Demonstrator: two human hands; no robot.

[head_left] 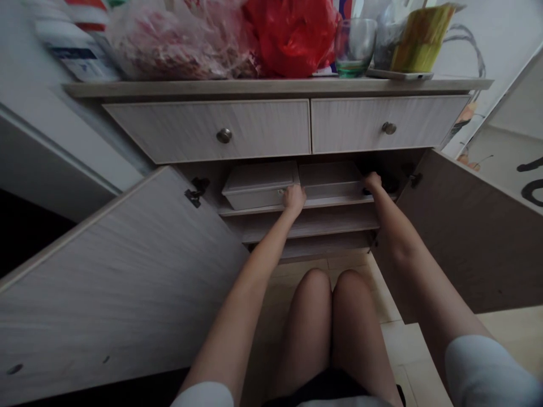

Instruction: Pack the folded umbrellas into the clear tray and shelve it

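Two bare hands reach into the lower bay of a wood-grain sideboard (271, 87), passing between its two hinged doors, the left door (119, 282) and the right door (462, 237), both swung wide to expose the bay. Two lidded plastic storage boxes sit side by side on the bay's upper shelf (335, 202). The left hand (294, 199) lies against the front of the left box (257, 186), bent at its right corner; contact is visible, but whether it grasps cannot be told. The right hand (372, 182) rests at the outer end of the right box (326, 180); shadow hides its fingers, so its grip cannot be told. Above the bay are two closed drawers (207, 130), each with one round knob. The sideboard's top holds a glass tumbler (355, 46), a red plastic bag (288, 37) and a clear plastic bag (169, 45).
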